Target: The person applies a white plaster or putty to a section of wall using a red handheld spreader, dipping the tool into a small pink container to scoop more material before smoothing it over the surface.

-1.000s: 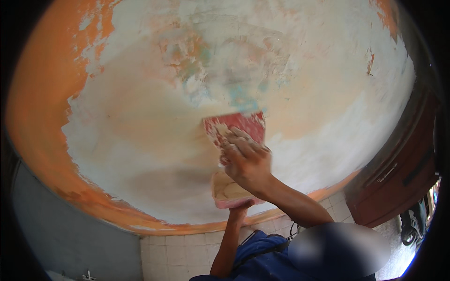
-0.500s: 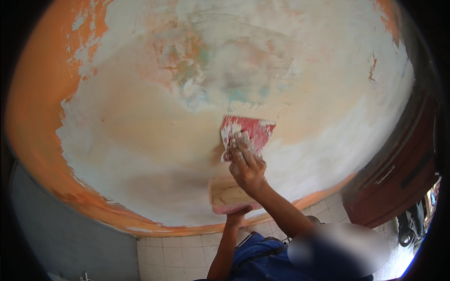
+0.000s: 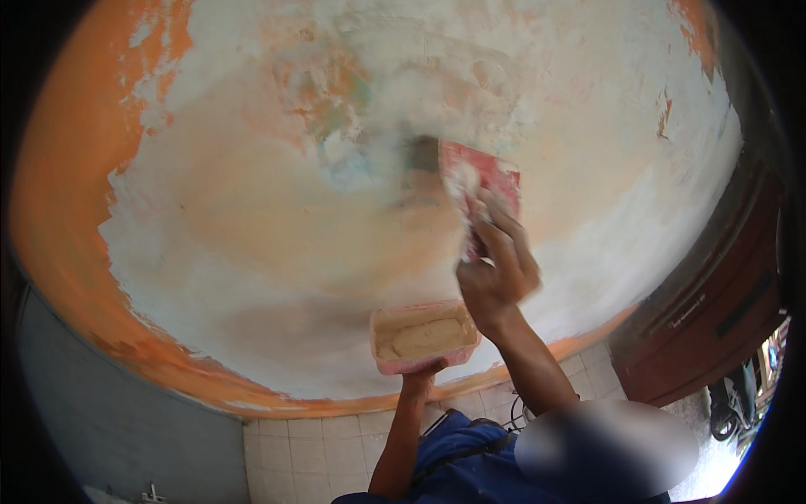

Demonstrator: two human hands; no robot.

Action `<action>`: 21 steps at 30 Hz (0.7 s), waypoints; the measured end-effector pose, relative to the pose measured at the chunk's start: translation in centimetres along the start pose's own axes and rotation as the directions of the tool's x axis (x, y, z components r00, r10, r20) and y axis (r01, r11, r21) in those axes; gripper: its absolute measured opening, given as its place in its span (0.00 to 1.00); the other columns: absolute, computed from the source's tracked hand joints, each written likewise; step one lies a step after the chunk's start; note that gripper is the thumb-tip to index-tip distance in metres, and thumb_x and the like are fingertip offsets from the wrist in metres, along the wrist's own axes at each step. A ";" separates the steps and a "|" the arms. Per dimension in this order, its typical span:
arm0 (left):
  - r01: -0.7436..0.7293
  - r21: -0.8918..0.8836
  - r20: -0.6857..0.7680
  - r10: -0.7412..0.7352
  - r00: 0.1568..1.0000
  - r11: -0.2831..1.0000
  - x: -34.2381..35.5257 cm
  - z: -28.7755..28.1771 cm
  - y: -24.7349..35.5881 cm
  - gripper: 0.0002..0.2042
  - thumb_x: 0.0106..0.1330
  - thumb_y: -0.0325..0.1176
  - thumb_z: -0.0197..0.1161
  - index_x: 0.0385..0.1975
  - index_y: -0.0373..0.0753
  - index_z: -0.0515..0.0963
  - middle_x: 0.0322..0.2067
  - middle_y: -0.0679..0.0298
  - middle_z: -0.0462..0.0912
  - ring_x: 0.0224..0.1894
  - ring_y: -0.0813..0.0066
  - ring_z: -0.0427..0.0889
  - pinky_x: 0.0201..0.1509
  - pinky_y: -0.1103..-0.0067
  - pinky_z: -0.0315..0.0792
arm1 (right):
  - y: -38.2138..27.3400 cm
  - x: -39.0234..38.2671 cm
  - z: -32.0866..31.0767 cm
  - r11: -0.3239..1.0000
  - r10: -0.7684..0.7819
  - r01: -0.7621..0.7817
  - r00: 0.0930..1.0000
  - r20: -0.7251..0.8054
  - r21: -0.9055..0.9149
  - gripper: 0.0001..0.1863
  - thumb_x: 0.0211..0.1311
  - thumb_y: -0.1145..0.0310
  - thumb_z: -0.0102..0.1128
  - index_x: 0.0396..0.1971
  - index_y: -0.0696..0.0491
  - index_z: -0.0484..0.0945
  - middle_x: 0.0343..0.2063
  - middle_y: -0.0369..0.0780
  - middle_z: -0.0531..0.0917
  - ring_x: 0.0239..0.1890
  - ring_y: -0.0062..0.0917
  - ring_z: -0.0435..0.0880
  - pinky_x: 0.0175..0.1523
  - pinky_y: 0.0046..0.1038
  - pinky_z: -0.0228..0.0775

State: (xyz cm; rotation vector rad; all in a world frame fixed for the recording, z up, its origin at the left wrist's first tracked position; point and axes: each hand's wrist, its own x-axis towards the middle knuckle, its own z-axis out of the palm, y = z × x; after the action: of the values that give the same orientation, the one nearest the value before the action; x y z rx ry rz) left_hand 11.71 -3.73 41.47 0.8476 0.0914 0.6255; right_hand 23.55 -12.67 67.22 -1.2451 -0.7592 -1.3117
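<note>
A pinkish rectangular tub [image 3: 388,364] rests on my left hand [image 3: 420,382], which grips it from below. Beige filler paste [image 3: 424,338] lies inside it with an uneven surface. My right hand [image 3: 495,273], blurred by motion, is closed around a red putty scraper [image 3: 504,175] smeared with white paste. The scraper's broad edge points up, over the patchy wall [image 3: 277,210]; I cannot tell whether the blade touches it. White paste also coats some of the right fingers.
Orange paint [image 3: 63,202] borders the whitish patch, with greenish and bluish stains near its middle. A grey panel [image 3: 126,386] stands at lower left, pale tiles [image 3: 306,454] lie below, and a dark red-brown wooden piece [image 3: 705,328] stands at right. A motorcycle [image 3: 729,412] shows at far right.
My right hand and the scraper have moved up and right, away from above the tub. The tub has tilted slightly, showing more paste. The scraper's dark shadow on the wall is now separate from it.
</note>
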 end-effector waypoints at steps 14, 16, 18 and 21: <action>-0.004 0.001 0.011 0.004 1.000 1.000 0.2 0.1 0.6 0.40 0.40 0.18 0.74 0.57 0.42 0.62 0.52 0.66 0.69 0.57 0.66 0.67 0.61 0.70 0.66 | -1.9 -3.5 -3.5 0.999 -0.001 -0.008 0.983 0.182 0.051 0.19 0.36 0.82 0.62 0.36 0.57 0.79 0.41 0.44 0.81 0.48 0.37 0.80 0.47 0.33 0.76; 0.002 0.008 0.009 -0.002 1.000 1.000 0.1 -0.2 0.2 0.40 0.40 0.18 0.74 0.57 0.42 0.62 0.52 0.66 0.69 0.57 0.66 0.67 0.61 0.70 0.66 | -1.2 -1.8 -1.6 0.995 -0.095 0.092 0.991 0.092 0.033 0.16 0.38 0.88 0.62 0.33 0.62 0.79 0.38 0.47 0.82 0.40 0.38 0.84 0.40 0.29 0.79; 0.065 0.033 0.005 -0.065 0.998 0.997 0.2 -1.9 -0.8 0.41 0.40 0.18 0.74 0.57 0.43 0.62 0.52 0.65 0.69 0.57 0.66 0.67 0.61 0.70 0.67 | -0.6 -2.4 0.8 0.987 -0.160 0.157 0.983 0.092 0.039 0.16 0.39 0.87 0.61 0.34 0.62 0.79 0.39 0.48 0.81 0.41 0.38 0.83 0.39 0.29 0.79; 0.099 0.043 -0.016 -0.098 0.995 0.994 0.0 -2.9 -1.2 0.41 0.40 0.18 0.74 0.58 0.43 0.61 0.52 0.65 0.69 0.57 0.66 0.67 0.61 0.69 0.67 | -0.8 -5.3 3.2 0.985 -0.170 0.170 0.933 0.318 0.028 0.17 0.39 0.85 0.58 0.35 0.61 0.78 0.41 0.48 0.80 0.42 0.39 0.82 0.39 0.29 0.78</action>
State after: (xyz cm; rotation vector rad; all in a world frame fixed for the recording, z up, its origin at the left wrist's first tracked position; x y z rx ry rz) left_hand 11.40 -2.39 38.66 0.8754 0.1590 0.5388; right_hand 22.56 -8.01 63.16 -1.4375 -1.1182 -1.2600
